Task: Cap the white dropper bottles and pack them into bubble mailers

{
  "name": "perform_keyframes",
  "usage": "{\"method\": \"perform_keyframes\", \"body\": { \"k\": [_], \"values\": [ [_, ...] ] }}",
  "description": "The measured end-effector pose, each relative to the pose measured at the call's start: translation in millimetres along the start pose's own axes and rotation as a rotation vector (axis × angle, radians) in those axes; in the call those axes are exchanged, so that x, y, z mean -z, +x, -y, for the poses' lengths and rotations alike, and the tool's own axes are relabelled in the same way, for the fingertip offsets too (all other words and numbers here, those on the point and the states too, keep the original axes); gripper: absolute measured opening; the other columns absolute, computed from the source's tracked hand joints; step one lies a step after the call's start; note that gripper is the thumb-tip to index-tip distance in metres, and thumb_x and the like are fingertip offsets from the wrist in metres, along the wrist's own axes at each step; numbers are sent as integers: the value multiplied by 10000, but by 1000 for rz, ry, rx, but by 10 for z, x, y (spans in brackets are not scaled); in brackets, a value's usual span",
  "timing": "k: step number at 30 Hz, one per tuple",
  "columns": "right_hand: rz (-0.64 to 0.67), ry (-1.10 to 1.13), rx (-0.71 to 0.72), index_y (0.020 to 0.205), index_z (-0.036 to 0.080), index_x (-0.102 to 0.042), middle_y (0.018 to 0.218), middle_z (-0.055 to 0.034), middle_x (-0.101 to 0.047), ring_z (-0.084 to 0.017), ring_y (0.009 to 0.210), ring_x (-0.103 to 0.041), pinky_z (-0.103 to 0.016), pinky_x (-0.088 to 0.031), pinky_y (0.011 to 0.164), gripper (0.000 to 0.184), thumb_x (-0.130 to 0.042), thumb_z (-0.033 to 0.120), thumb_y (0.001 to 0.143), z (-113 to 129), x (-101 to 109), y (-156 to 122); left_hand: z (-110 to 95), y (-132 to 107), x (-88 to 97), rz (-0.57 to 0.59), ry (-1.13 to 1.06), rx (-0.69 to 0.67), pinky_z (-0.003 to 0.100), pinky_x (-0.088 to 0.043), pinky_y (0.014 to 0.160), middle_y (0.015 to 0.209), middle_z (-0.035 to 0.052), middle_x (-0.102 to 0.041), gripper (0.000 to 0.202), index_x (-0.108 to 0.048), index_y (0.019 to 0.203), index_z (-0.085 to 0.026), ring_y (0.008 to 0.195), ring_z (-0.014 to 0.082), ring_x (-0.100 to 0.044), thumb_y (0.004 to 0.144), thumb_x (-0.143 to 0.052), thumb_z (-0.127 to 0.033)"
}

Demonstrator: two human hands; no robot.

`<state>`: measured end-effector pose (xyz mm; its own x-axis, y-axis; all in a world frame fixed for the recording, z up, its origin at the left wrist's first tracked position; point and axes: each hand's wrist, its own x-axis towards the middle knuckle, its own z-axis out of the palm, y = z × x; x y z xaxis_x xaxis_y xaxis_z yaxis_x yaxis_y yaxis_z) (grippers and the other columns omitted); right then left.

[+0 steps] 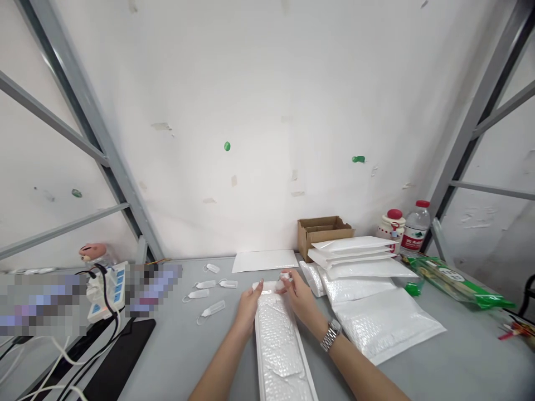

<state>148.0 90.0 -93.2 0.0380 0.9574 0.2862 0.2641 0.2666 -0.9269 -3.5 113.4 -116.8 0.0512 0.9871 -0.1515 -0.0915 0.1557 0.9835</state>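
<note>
A long, narrow white bubble mailer [279, 340] lies lengthwise in front of me, its far end between my two hands. My left hand [249, 306] pinches the far left corner of it between thumb and fingers. At the far right corner, my right hand [296, 292] has its fingers closed on a small white piece [286, 277]; whether that is a loose item or part of the mailer I cannot tell. To the left of my hands lie several small white tags with thin loops, one of them a tag [214, 308] close to my left wrist.
Stacked white bubble mailers [384, 317] lie to the right, before a cardboard box [305, 239]. Behind them stand a bottle [415, 228] and a red-lidded jar [388, 225]. A white card [263, 260] lies by the wall. Leftward are a power strip [119, 289], cables and a black slab [125, 356].
</note>
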Motion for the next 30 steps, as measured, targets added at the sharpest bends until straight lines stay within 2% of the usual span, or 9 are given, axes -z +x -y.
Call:
{"method": "perform_keyframes", "body": {
  "k": [4,9,11,14,17,22,30],
  "values": [
    [34,-77,-25,957,217,-474,625,7,-597,-190,584,-623,-294,-449,614,333,-310,503,917,-8,17,6,25,-1,-36,10,-2,5,307,-435,598,525,32,-615,562,-611,627,-146,576,219,-604,545,-640,-702],
    [113,-198,-45,989,206,-487,600,22,-555,-165,496,-573,-260,-391,512,317,-302,455,925,-37,33,26,16,-58,-113,66,-47,-25,284,-407,564,492,11,-588,519,-586,582,-162,527,186,-560,569,-635,-678],
    [120,-232,-17,1023,205,-506,644,9,-586,-155,478,-560,-260,-394,521,309,-321,432,925,-30,41,26,7,-74,-128,80,-52,-37,283,-408,575,501,11,-595,514,-590,583,-160,538,185,-563,585,-626,-673],
    [135,-238,64,1047,223,-540,827,-32,-657,-143,494,-565,-265,-409,546,262,-363,365,918,-3,60,18,-6,-72,-124,48,-3,-78,286,-415,598,515,22,-609,535,-604,573,-156,585,200,-581,578,-615,-691],
    [174,-236,93,969,229,-575,939,-44,-667,-136,523,-576,-266,-417,568,187,-420,286,883,12,77,11,-14,-57,-105,12,21,-81,290,-418,598,529,37,-631,587,-643,603,-140,602,213,-594,570,-592,-723],
    [245,-174,-7,809,213,-544,803,-7,-660,-151,580,-621,-259,-416,585,85,-483,264,838,-1,75,18,-1,-52,-83,23,-20,-46,297,-433,607,612,67,-687,616,-698,743,-108,640,230,-633,601,-596,-699],
    [166,-160,-84,746,190,-614,715,-14,-661,-172,657,-611,-276,-433,640,111,-555,276,783,28,32,28,29,-18,-64,-32,-56,-72,328,-465,682,720,91,-729,660,-715,896,-98,708,250,-663,593,-626,-677]
  ]
}}
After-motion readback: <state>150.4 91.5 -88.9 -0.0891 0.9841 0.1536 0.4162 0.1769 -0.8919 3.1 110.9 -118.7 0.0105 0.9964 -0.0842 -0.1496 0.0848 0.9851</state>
